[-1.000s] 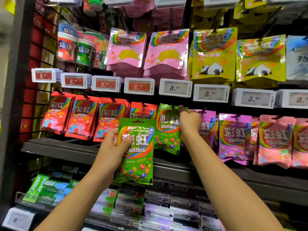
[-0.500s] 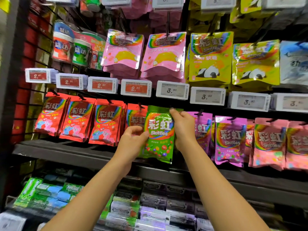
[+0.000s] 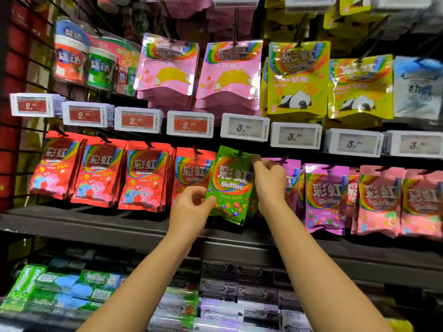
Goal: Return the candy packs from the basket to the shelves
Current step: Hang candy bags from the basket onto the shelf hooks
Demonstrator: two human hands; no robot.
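Nearest the camera, at the bottom of the view: rows of gum packs [image 3: 96,281] lie on the lowest tier, green and blue at left, darker ones at right.

Both forearms reach up past the dark shelf [image 3: 84,221]. Left hand [image 3: 191,207]: fingers curled, thumb tip pressed on the lower left edge of the green Skittles pack [image 3: 231,185], fingers partly behind that edge; pinch grip. Right hand [image 3: 269,180]: fingertips pinch the pack's upper right corner, rest of the hand covers its right edge.

The green pack hangs tilted slightly, its top at a black peg [image 3: 239,153]; whether the hole is fully on the peg cannot be told. It sits between the red Skittles packs [image 3: 143,178] on the left and the purple Skittles packs [image 3: 326,197] on the right, overlapping both neighbours.

Behind and above: a row of price tags [image 3: 244,128], red ones left, grey ones right. Further up, pink pouches [image 3: 227,73] and yellow panda pouches [image 3: 297,77] hang.
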